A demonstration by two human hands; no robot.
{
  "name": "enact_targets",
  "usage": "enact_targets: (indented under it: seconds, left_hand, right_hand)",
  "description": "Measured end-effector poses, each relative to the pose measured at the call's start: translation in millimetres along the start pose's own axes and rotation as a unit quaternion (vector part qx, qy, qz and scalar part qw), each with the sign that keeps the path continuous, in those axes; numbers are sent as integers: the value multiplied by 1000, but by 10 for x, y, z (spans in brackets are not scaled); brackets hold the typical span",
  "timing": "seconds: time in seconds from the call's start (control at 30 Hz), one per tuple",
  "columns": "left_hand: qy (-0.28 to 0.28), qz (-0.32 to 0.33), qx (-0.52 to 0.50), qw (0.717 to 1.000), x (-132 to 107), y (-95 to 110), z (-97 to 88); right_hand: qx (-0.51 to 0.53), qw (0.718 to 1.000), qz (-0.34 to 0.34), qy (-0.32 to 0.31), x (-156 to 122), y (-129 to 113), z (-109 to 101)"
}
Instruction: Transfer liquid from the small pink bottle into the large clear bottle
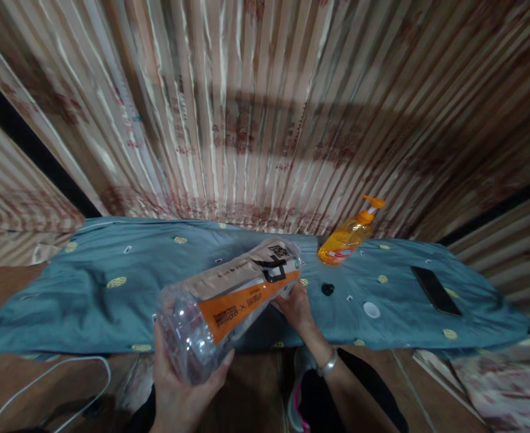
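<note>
From where I stand, a clear plastic package [242, 288] with an orange-and-grey printed label is held at a slant above the near part of a blue-green cloth [134, 258], its broad transparent end toward the person's left and its other end toward the middle of the cloth; contact with the cloth cannot be determined. The left hand [188, 394] is spread wide and cupped around the transparent end, thumb on the near side and fingers on the opposite side. The right hand [297, 308] supports the lower side near the other end; the full spread of its grip cannot be told, since part of its fingers is hidden by the package. A silver band [328, 362] encircles the right wrist. Beyond the right hand are a small black object [327, 289], an orange pump bottle [344, 242], a white disc [372, 310] and, farther right, a dark flat device [435, 290]. Behind the cloth hangs a striped curtain [247, 120].
</note>
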State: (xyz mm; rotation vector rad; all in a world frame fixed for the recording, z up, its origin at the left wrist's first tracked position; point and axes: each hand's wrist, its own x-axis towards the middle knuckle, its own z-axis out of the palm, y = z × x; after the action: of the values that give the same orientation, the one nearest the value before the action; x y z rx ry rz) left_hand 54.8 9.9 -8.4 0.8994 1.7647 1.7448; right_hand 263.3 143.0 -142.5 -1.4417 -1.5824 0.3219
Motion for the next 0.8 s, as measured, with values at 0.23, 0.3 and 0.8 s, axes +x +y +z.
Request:
enact_targets:
  seconds: [0.23, 0.3, 0.8]
  left_hand:
    - [-21, -63, -70, 995, 1, -3, -22]
    - [-14, -56, -68, 996, 19, 3, -30]
    - [-4, -4, -33, 999, 71, -108, -24]
  right_hand:
    - [-6, 1000, 3, -2, -15, 4, -5]
    - [-13, 1000, 6, 1, -14, 1, -8]
    - [-7, 1000, -6, -4, -22, 28, 0]
